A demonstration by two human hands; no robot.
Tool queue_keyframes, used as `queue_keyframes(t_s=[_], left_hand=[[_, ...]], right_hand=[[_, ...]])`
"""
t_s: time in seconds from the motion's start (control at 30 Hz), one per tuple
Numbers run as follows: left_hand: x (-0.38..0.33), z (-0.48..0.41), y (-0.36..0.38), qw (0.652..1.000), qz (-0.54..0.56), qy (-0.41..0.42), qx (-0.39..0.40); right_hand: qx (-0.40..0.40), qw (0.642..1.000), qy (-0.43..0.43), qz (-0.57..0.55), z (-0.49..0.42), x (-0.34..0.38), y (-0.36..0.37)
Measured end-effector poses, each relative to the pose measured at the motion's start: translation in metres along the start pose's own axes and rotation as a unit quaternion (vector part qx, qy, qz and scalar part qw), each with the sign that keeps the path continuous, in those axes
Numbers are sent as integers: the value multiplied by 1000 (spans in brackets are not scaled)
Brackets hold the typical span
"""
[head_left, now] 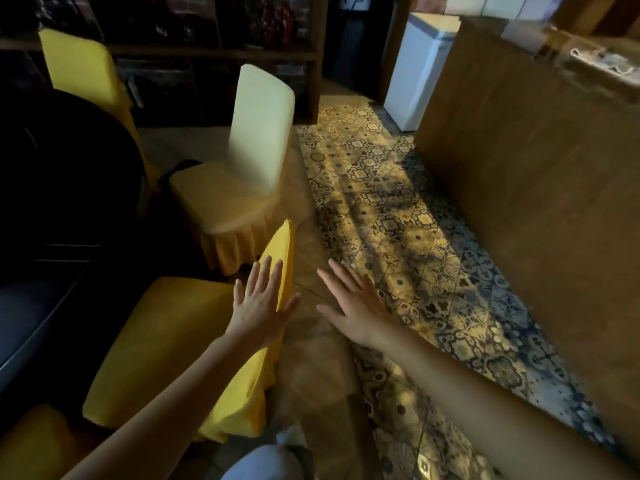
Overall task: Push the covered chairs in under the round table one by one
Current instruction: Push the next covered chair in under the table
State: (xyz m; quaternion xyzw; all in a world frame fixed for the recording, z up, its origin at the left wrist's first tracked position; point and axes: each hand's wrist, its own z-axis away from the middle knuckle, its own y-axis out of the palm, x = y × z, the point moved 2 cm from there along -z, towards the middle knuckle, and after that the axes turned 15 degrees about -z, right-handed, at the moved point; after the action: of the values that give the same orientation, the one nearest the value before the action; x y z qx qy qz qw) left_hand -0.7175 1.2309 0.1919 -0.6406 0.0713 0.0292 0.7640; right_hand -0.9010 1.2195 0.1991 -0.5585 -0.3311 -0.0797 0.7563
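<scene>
A dark round table (65, 188) fills the left side. Closest to me stands a yellow-covered chair (162, 344) with its seat toward the table. My left hand (261, 299) hovers flat over the top of its backrest, fingers spread, holding nothing. My right hand (353, 303) is open in the air just right of that backrest, above the floor. Beyond it a pale cream-covered chair (239, 174) with a yellow skirt stands apart from the table. A third yellow chair (83, 71) stands at the table's far side. Another yellow seat (31, 441) shows at bottom left.
A patterned tile strip (398, 220) runs down the floor on the right. A tall wooden counter (536, 188) borders it. A white cabinet (419, 64) stands at the back. Dark wooden shelving (214, 50) lines the far wall.
</scene>
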Motion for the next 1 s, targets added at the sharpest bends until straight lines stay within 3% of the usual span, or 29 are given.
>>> queue_keyframes(t_s=[0.23, 0.47, 0.6, 0.73, 0.87, 0.93, 1.0], left_hand=[[17, -56, -9, 998, 13, -59, -12], [39, -61, -9, 986, 13, -166, 5], [31, -61, 6, 973, 12, -232, 10], [18, -54, 20, 940, 75, -334, 19], [-3, -32, 31, 883, 195, -423, 55], [-14, -16, 38, 855, 232, -454, 92], [-25, 1, 44, 851, 195, -475, 105]], right_hand=[[22, 998, -61, 11, -83, -7, -22], [119, 982, -143, 10, -147, 3, -21], [186, 955, -226, 36, -186, 13, -17], [280, 912, -291, 73, -208, 17, -15], [368, 862, -330, 117, -216, 4, -13], [386, 840, -347, 158, -218, -3, -9], [373, 831, -368, 187, -220, -3, -8]])
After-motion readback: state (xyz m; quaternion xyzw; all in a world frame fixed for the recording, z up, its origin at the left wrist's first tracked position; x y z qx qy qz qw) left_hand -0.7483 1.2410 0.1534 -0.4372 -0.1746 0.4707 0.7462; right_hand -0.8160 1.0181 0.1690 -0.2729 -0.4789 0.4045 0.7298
